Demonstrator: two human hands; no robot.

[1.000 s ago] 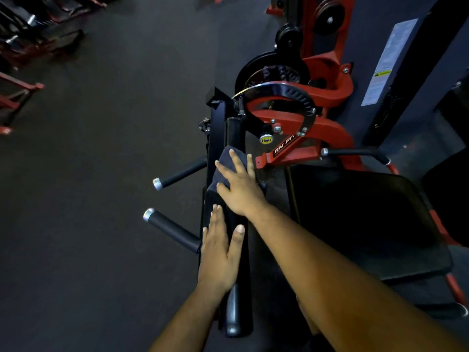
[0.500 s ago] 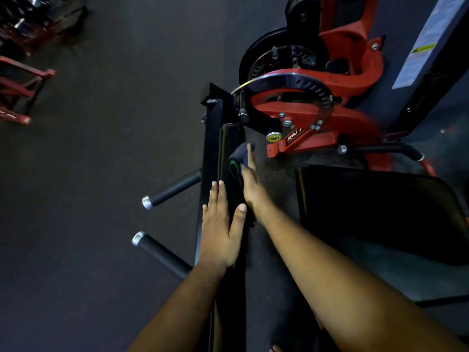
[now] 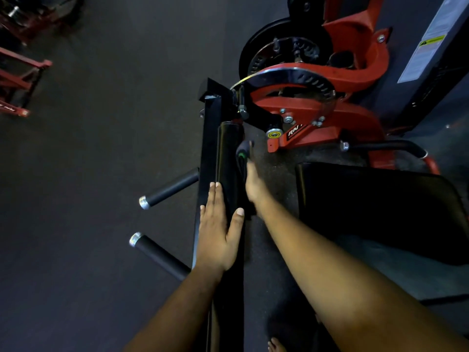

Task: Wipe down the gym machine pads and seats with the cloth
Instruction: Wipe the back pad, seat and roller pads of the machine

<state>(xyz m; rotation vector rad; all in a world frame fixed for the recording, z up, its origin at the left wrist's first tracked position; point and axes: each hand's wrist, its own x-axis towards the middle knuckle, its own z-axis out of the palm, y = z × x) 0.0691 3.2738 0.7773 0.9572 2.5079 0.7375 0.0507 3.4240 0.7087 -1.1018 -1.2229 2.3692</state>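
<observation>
— Nearest, at the bottom edge? Bare toes (image 3: pixel 274 345) on the speckled rubber floor (image 3: pixel 101 123).

— And the left grip (image 3: pixel 218 232)?

— Laid flat and open on the long roller pad (image 3: pixel 228 158), fingers straight and together, thumb splayed across the glossy black vinyl. Held nothing.

— The right grip (image 3: pixel 253 186)?

— Seen edge-on and blurred, against the right flank of the same pad. Fingers apparently stretched straight, pressing the cloth (image 3: pixel 242 151) to the pad's side rather than curling round it.

— The cloth itself?

— Dark, soft, bunched, with a small green mark; squeezed between fingertips and vinyl near the pad's far end.

— Left of the pad?

— Square black steel post (image 3: pixel 209 138), touching the roller along its length, plus two foam-sleeved handles (image 3: pixel 170 190) capped in bright metal, jutting leftward.

— To the right?

— Broad seat pad (image 3: pixel 368 207), flat, black, round-cornered, apart from the roller.

— Farther off?

— Curved red frame (image 3: pixel 317 115) with a toothed chrome arc, bolted; behind it a round black weight plate (image 3: pixel 256 47).
</observation>
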